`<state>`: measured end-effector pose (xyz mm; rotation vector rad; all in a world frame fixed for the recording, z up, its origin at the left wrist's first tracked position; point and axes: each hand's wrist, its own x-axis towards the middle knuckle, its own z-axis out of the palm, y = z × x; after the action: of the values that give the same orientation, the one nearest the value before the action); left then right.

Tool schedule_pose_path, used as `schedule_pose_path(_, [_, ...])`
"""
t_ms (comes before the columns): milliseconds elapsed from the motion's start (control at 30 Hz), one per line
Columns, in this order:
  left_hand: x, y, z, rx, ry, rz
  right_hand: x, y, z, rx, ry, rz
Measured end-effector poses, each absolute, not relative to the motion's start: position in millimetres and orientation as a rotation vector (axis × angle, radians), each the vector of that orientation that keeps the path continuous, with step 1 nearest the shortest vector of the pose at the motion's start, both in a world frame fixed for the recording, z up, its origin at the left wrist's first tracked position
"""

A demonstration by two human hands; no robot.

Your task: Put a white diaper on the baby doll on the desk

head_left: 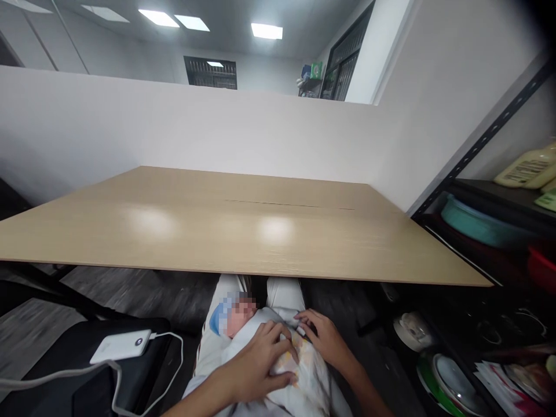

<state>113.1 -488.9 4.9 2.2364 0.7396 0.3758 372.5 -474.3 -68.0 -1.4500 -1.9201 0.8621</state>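
Left grip (256, 366) & right grip (326, 341): open, flat on soft white cloth-wrapped doll (313, 389) just under them, not squeezing.

a pale wooden table (243, 226) spans the middle. just under its near edge, a swaddled doll (309, 379) lies on the person's lap (284, 295). near left, a white power bank (124, 346) rests on a black seat (78, 347). the shelf rack (486, 194) at right holds a teal basin (478, 223).

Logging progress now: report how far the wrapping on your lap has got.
Done: the white cloth covers the bundle, blue cap on. In hand: left hand presses the patterned front, right hand rests on the fold beside it. Left: whether that fold is fastened cannot be told.
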Motion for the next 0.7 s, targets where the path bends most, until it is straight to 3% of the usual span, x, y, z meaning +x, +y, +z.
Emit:
schedule_pose_path(167, [114.7, -488.9, 4.7, 2.182, 0.787, 0.377, 373.0, -460.2, -70.0, -1.511, -1.898, 0.793])
schedule_pose_path(400, [108.6, -493.0, 17.3, 2.131, 0.772, 0.463, 327.8, -480.1, -11.9, -1.138, -2.113, 1.062])
schedule_pose_path(533, [81.6, -503.2, 25.9, 2.106, 0.612, 0.377, 339.8, -492.2, 3.0, -1.266, -2.164, 0.917])
schedule_pose_path(700, [81.1, -501.5, 23.4, 2.038, 0.561, 0.290, 394.2, -521.7, 0.2, -1.490, -2.146, 1.144])
